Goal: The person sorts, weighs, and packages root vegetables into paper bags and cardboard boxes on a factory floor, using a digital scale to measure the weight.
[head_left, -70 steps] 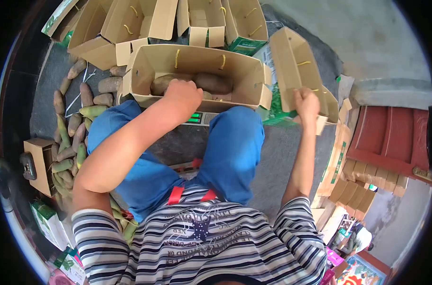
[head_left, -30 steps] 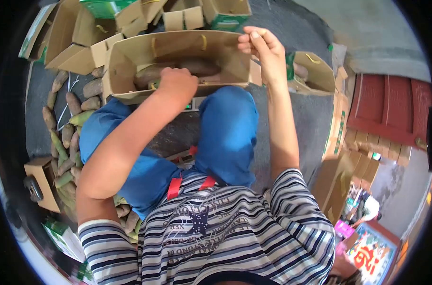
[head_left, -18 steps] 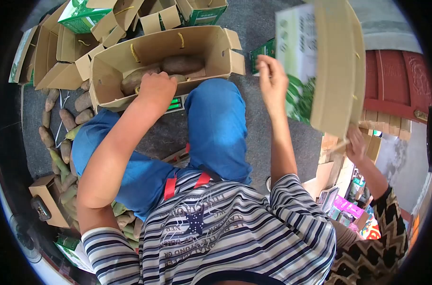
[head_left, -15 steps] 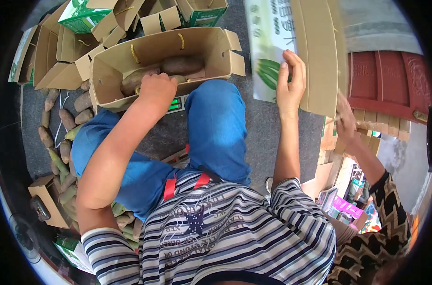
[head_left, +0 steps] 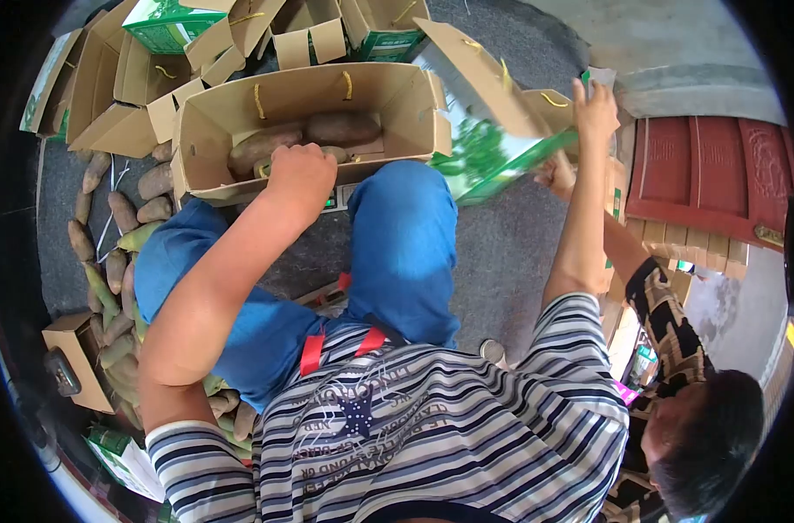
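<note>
From my feed, the left hand (head_left: 303, 171) is down inside the open carton (head_left: 240, 109) that sits just past the knees, fingers curled over the near tubers (head_left: 327, 131); can't really tell if it's actually gripping one or just resting on top. Two big brown ones lie along the far wall of that carton. The right hand (head_left: 596, 105) is up off to the right of the carton, fingers pinched on the top edge of a green-printed box (head_left: 488, 144) that's tilted in the air, its low corner almost touching the carton's right flap. Another person's hand (head_left: 558, 174) has hold of the same box from below. Loose tubers (head_left: 118, 253) are strung along the floor left of the carton.
</note>
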The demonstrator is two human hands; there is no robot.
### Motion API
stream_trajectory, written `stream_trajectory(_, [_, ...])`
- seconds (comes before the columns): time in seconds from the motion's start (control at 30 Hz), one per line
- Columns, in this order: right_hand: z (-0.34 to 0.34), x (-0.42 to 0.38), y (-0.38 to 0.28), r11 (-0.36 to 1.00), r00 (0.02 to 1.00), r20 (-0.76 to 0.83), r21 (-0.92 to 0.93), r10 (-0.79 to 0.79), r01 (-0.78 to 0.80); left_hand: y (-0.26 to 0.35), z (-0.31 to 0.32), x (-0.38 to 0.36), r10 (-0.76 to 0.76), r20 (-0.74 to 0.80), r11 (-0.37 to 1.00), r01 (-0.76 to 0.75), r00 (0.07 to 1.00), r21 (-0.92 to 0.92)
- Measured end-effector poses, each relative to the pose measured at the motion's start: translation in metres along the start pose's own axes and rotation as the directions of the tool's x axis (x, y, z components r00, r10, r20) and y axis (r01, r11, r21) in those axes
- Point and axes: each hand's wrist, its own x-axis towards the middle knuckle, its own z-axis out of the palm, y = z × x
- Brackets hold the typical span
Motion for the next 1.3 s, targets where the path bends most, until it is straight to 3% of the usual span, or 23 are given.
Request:
stream_trajectory(0.03, [0.007, 0.007, -0.003, 0.998, 0.967, 0.248, 0.000, 0.055, -0.057, 0.000, 0.000, 0.000, -0.002, 0.004, 1.000, 0.002, 1.000, 0.007])
stream_trajectory(0.07, [0.013, 0.009, -0.004, 0.994, 0.871, 0.479, -0.015, 0.106, -0.112, 0.001, -0.001, 0.000, -0.003, 0.009, 1.000, 0.003, 1.000, 0.014])
stream_trajectory(0.13, [0.035, -0.008, -0.026, 0.966, 0.680, 0.728, 0.231, -0.092, -0.116, 0.000, -0.001, 0.002, -0.009, 0.008, 1.000, 0.009, 1.000, 0.019])
stream_trajectory(0.17, [0.048, -0.025, -0.042, 0.945, 0.563, 0.820, 0.257, -0.103, -0.202, 0.001, 0.001, 0.003, -0.012, 0.004, 1.000, 0.012, 1.000, 0.019])
stream_trajectory(0.2, [0.062, -0.046, -0.058, 0.918, 0.434, 0.893, 0.268, -0.123, -0.291, 0.001, 0.002, 0.004, -0.014, 0.001, 1.000, 0.014, 1.000, 0.019])
stream_trajectory(0.27, [0.077, -0.098, -0.088, 0.951, 0.498, 0.857, 0.254, -0.136, -0.178, 0.001, 0.003, 0.006, -0.007, 0.010, 1.000, 0.007, 1.000, 0.014])
stream_trajectory(0.33, [0.059, -0.135, -0.100, 0.615, 0.428, 0.897, 0.398, -0.108, -0.680, 0.001, 0.001, 0.006, -0.006, 0.016, 1.000, 0.006, 1.000, 0.013])
stream_trajectory(0.4, [0.060, -0.168, -0.089, 0.475, 0.394, 0.917, 0.376, -0.065, -0.796, 0.002, 0.000, 0.006, -0.012, 0.024, 1.000, 0.012, 1.000, 0.011])
stream_trajectory(0.57, [0.062, -0.245, -0.069, 0.329, 0.594, 0.804, 0.560, 0.006, -0.760, 0.004, -0.001, 0.008, -0.009, 0.031, 0.999, 0.008, 0.999, 0.036])
stream_trajectory(0.67, [0.080, -0.253, -0.055, 0.396, 0.566, 0.818, 0.489, 0.101, -0.777, 0.006, -0.001, 0.010, -0.005, 0.038, 1.000, 0.004, 0.999, 0.015])
stream_trajectory(0.7, [0.076, -0.246, -0.052, 0.483, 0.661, 0.742, 0.541, 0.112, -0.689, 0.005, -0.001, 0.010, -0.010, 0.042, 1.000, 0.009, 0.999, 0.005])
stream_trajectory(0.8, [0.061, -0.222, -0.021, 0.618, 0.641, 0.721, 0.385, 0.262, -0.685, 0.003, 0.001, 0.009, -0.015, 0.048, 1.000, 0.016, 0.999, -0.026])
stream_trajectory(0.87, [0.053, -0.199, -0.001, 0.620, 0.646, 0.683, 0.352, 0.342, -0.701, 0.002, 0.004, 0.009, -0.031, 0.018, 0.999, 0.032, 0.999, -0.037])
stream_trajectory(0.93, [0.033, -0.167, 0.004, 0.764, 0.784, 0.515, 0.331, 0.346, -0.554, 0.002, 0.006, 0.004, -0.038, 0.018, 0.999, 0.038, 0.999, -0.029])
stream_trajectory(1.07, [-0.029, -0.081, -0.031, 0.676, 0.958, 0.095, 0.690, 0.270, -0.259, 0.005, 0.007, 0.005, -0.027, -0.025, 0.999, 0.028, 0.999, 0.027])
stream_trajectory(1.17, [-0.042, 0.000, -0.059, 0.149, 0.949, 0.146, 0.970, 0.281, -0.193, 0.006, 0.010, 0.006, -0.032, -0.042, 0.999, 0.033, 0.999, 0.041])
stream_trajectory(1.23, [-0.020, 0.058, -0.078, -0.130, 0.941, 0.205, 0.976, 0.268, -0.176, 0.007, 0.010, 0.008, -0.029, -0.047, 0.998, 0.031, 0.998, 0.047])
stream_trajectory(1.3, [0.027, 0.109, -0.100, -0.283, 0.923, 0.304, 0.930, 0.235, -0.234, 0.006, 0.010, 0.007, -0.035, -0.056, 0.997, 0.038, 0.998, 0.061])
